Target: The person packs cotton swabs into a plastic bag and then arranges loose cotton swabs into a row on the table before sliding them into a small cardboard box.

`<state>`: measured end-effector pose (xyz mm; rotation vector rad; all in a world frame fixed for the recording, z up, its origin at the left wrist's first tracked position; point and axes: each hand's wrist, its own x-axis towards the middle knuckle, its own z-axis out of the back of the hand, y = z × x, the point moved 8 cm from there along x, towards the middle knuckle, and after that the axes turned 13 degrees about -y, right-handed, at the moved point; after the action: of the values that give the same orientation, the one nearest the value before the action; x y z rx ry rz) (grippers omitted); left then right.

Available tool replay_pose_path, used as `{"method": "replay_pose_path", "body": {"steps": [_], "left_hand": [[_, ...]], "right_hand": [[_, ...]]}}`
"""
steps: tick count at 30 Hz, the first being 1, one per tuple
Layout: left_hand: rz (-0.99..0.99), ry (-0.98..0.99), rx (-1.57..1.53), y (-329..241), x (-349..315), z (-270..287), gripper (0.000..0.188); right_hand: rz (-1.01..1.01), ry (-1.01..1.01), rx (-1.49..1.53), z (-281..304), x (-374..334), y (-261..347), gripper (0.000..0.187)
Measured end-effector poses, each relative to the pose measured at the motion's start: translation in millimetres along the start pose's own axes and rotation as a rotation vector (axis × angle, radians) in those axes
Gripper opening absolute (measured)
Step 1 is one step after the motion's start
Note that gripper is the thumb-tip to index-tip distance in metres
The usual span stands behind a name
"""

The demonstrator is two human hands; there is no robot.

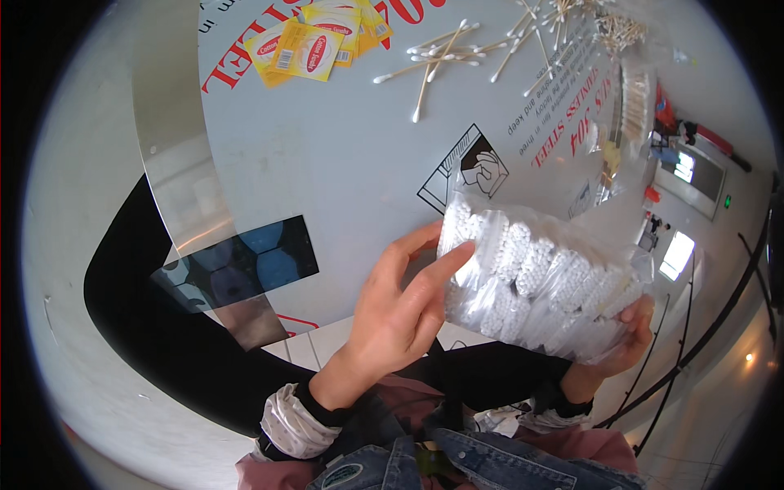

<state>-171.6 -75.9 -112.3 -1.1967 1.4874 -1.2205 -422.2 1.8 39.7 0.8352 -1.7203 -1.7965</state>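
A clear plastic bag of cotton swabs [535, 265] is held up in front of me above the near edge of the table. Inside it are several bundles, their white cotton tips packed together and facing me. My left hand [400, 302] grips the bag's left end, with one finger lying across the front of the plastic. At the lower right corner, my right hand [630, 336] has its fingers wrapped round the bag; part of that hand is hidden behind it.
Yellow printed cards [306, 51] lie overlapping at the table's far left. Loose cotton swabs [429, 61] are scattered at the far middle, with more in clear plastic [635, 102] at the far right. A dark hexagon-patterned sheet [265, 257] is on the table's near left.
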Motion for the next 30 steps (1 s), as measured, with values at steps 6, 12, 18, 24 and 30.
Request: {"method": "replay_pose_path", "body": {"steps": [6,12,18,24,30], "left_hand": [[-0.005,0.013,0.112,-6,2,1,0.061],[-0.185,-0.002,0.270,-22,6,0,0.060],[-0.190,0.032,0.327,-24,4,-4,0.059],[-0.185,0.039,0.311,-27,5,-5,0.058],[-0.190,0.053,0.299,-30,5,-9,0.057]], "right_hand": [[0.040,-0.115,-0.004,-6,-1,5,0.027],[0.054,-0.091,-0.024,-14,-2,4,0.027],[0.059,-0.107,-0.014,-15,-4,4,0.026],[0.060,-0.080,-0.003,-15,-4,6,0.027],[0.049,-0.087,0.002,-19,-7,6,0.027]]}}
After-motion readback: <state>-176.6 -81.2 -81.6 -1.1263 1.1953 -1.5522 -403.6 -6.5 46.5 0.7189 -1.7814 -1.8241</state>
